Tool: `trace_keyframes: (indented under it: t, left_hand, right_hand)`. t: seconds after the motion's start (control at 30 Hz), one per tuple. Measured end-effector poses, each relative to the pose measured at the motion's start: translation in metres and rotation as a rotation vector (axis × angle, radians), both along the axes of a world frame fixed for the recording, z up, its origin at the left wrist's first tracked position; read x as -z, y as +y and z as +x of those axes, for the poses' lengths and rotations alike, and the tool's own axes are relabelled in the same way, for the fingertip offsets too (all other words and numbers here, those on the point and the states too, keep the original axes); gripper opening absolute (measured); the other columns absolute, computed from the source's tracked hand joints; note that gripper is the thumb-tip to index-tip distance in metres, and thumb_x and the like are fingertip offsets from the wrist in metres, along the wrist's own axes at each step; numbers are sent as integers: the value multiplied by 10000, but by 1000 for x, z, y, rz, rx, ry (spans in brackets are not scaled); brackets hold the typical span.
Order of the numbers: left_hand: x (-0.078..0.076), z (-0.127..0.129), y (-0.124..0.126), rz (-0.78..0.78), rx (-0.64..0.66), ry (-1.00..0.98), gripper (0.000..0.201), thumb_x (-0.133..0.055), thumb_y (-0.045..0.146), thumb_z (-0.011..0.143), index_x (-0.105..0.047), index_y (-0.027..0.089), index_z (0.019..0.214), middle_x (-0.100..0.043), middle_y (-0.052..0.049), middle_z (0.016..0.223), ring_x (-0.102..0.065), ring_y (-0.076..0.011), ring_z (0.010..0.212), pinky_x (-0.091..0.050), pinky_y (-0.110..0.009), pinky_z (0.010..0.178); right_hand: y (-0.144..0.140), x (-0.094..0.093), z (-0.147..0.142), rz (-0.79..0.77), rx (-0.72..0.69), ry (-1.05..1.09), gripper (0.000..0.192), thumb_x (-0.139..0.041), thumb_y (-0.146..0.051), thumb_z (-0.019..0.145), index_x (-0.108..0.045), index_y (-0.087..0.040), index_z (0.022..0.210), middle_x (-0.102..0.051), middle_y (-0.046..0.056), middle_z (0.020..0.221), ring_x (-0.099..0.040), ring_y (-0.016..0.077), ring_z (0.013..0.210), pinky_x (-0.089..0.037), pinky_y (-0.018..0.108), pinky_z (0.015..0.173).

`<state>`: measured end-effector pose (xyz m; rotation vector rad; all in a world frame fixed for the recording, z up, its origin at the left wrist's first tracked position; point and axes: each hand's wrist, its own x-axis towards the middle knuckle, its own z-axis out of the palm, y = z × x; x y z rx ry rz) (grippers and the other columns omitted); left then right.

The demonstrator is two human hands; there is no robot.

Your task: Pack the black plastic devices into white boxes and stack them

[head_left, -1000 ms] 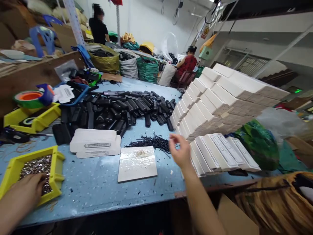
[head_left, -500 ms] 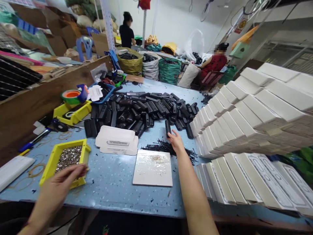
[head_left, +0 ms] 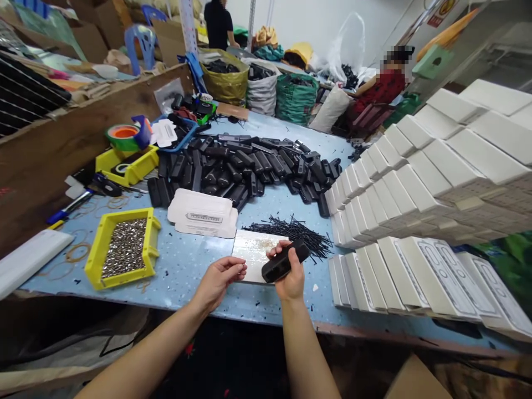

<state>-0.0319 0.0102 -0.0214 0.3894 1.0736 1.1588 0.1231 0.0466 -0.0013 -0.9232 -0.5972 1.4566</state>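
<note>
My right hand (head_left: 292,280) is wrapped round a black elongated plastic device (head_left: 279,267), tilted up to the right above the white board (head_left: 249,249). Just left of it, my left hand (head_left: 220,282) is closed in a pinch; whatever sits between thumb and fingers is too small to make out. Behind the board lies a heap of thin black rods (head_left: 305,235). A yellow bin (head_left: 95,263) to the left holds many small shiny metal pieces (head_left: 124,246). More of the black devices (head_left: 236,166) are piled across the middle of the table.
White boxes (head_left: 419,188) are stacked high on the right, with a row of boxes (head_left: 399,271) in front. A flattened printed carton (head_left: 201,213) lies left of centre. Tape rolls (head_left: 124,133) rest by a second yellow bin (head_left: 137,173). Two people are further back.
My right hand has brought a black device from the pile's front edge back over the white board. My left hand has moved right, from the metal-piece bin to beside the device.
</note>
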Motion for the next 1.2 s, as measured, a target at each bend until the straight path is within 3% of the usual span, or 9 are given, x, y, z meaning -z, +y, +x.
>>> trace_keyframes:
  t: [0.13, 0.3, 0.47, 0.7, 0.83, 1.07, 1.2]
  left_hand:
    - [-1, 0, -2, 88, -13, 78, 338, -874, 368, 555, -724, 132, 745, -717, -48, 746, -658, -126, 703, -532, -221, 688]
    - [1, -2, 3, 72, -15, 7, 279, -865, 329, 559, -711, 163, 724, -680, -3, 671, -607, -87, 625, -493, -187, 626]
    - [5, -7, 2, 263, 64, 340, 160, -804, 285, 640, -731, 166, 719, -709, -37, 760, -632, -118, 725, -497, -207, 707]
    - [10, -5, -2, 363, 19, 431, 84, -764, 255, 668, -741, 183, 705, -709, -42, 769, -641, -143, 719, -518, -239, 690]
    - [9, 2, -6, 335, 8, 390, 111, -754, 256, 679, -731, 175, 752, -707, -36, 785, -643, -130, 722, -523, -228, 696]
    - [-1, 6, -6, 224, -44, 278, 328, -818, 248, 577, -517, 178, 687, -656, 19, 656, -627, -113, 647, -519, -226, 665]
    - [1, 6, -9, 234, -54, 332, 388, -820, 306, 588, -454, 192, 645, -650, -1, 648, -647, -147, 664, -521, -262, 681]
  right_hand:
    - [-3, -7, -9, 2, -20, -9, 513, -660, -454, 728, -424, -180, 1091, -481, -33, 754, -556, 40, 671, -515, 239, 731]
    - [-5, -4, -10, -35, -53, -14, 505, -701, -422, 700, -431, -175, 1047, -503, -32, 769, -573, 48, 691, -515, 245, 742]
    - [-4, -6, -6, -27, -117, -70, 481, -737, -348, 661, -449, -146, 990, -524, -18, 812, -603, 64, 748, -520, 262, 795]
    - [-4, -13, -20, 20, 143, 89, 439, -648, -389, 675, -360, -172, 925, -415, -66, 669, -493, 13, 606, -509, 241, 694]
    - [0, -11, -28, 3, 223, 136, 428, -606, -393, 673, -327, -177, 915, -386, -69, 660, -453, 5, 582, -481, 219, 657]
    - [-1, -10, -36, -43, 224, 143, 417, -576, -388, 665, -299, -176, 894, -341, -66, 655, -416, 3, 561, -434, 197, 638]
    - [0, 3, -39, -62, 257, 105, 380, -528, -394, 682, -281, -171, 865, -314, -59, 639, -381, 2, 560, -427, 185, 629]
